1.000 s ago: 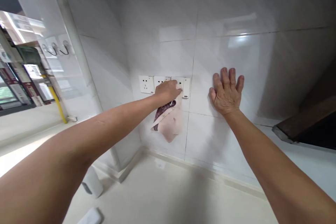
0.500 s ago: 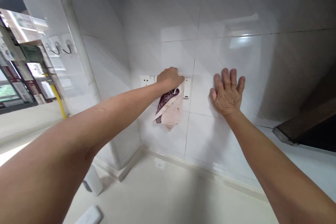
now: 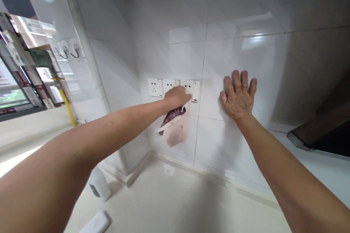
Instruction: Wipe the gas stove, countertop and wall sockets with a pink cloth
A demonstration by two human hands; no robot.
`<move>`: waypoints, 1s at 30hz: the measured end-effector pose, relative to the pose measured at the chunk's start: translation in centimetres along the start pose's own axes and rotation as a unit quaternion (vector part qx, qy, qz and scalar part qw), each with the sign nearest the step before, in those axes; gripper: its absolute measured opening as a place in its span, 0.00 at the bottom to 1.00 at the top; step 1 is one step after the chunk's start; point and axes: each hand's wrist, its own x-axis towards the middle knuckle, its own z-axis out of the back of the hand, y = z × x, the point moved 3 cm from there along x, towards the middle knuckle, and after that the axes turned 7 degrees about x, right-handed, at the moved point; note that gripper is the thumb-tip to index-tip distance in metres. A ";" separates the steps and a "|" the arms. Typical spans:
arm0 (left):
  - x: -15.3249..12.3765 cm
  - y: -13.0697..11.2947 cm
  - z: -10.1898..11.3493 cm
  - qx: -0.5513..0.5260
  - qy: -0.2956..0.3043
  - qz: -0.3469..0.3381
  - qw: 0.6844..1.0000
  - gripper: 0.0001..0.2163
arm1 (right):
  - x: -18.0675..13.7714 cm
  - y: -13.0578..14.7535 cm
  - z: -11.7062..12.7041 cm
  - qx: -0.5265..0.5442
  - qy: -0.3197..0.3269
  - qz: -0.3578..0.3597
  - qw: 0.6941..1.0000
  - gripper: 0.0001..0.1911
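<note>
Closed around a pink and dark purple cloth [image 3: 176,131], my left hand [image 3: 178,96] is at the lower edge of the wall sockets. The cloth hangs below the fingers, its lower end blurred. Three white socket plates sit side by side: the left plate [image 3: 155,87] shows whole, while my hand hides the lower parts of the middle plate [image 3: 171,83] and the right plate [image 3: 195,91]. My right hand [image 3: 238,96] lies flat on the white wall tiles [image 3: 232,54] to the right of the sockets, fingers spread, holding nothing.
A white bottle-like object [image 3: 100,184] and a white rounded object [image 3: 95,222] are on the pale countertop [image 3: 153,204]. Hooks [image 3: 70,51] and a yellow pipe [image 3: 67,105] are at the left, near a window. A dark appliance edge [image 3: 317,131] juts in from the right.
My left hand has moved down with the cloth, uncovering the upper parts of the sockets. The right hand stays in place on the tiles. The view has shifted slightly.
</note>
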 end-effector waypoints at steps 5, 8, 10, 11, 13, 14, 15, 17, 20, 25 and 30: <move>1.7 -2.3 4.6 -0.004 -0.100 -0.031 0.995 0.17 | 0.1 0.0 0.0 0.005 0.006 -0.005 1.000 0.34; 2.1 -3.5 4.7 0.023 -0.079 -0.051 0.995 0.16 | 0.1 0.0 0.0 0.005 0.007 -0.004 1.000 0.34; 1.7 -3.5 3.6 0.034 -0.067 -0.053 0.996 0.16 | 0.1 0.0 0.0 0.009 0.010 -0.005 1.000 0.34; 1.3 -3.2 2.8 0.040 -0.063 -0.053 0.996 0.16 | 0.2 0.0 0.0 0.011 0.012 -0.006 1.000 0.35; 0.4 -2.7 1.5 0.049 -0.050 -0.054 0.996 0.16 | 0.2 0.0 0.0 0.014 0.016 -0.009 1.000 0.35; 0.0 -2.5 1.1 0.053 -0.043 -0.054 0.996 0.15 | 0.2 0.0 0.0 0.015 0.018 -0.009 1.000 0.35; -0.2 -2.4 1.0 0.054 -0.040 -0.055 0.996 0.15 | 0.1 0.0 0.0 0.015 0.018 -0.009 1.000 0.35; -0.4 -2.7 1.3 0.056 -0.049 -0.063 0.995 0.16 | 0.1 0.0 0.1 0.013 0.016 -0.009 1.000 0.35; 0.1 -3.7 2.8 0.070 -0.074 -0.079 0.992 0.19 | 0.1 0.0 0.1 0.011 0.011 -0.007 1.000 0.35; 0.2 -4.1 2.7 0.110 -0.064 -0.077 0.989 0.18 | 0.0 0.0 -0.1 0.006 -0.008 0.009 1.000 0.35; -1.0 -2.9 0.8 0.110 -0.013 -0.064 0.992 0.17 | 0.0 -0.2 -0.3 0.013 -0.017 0.013 1.000 0.34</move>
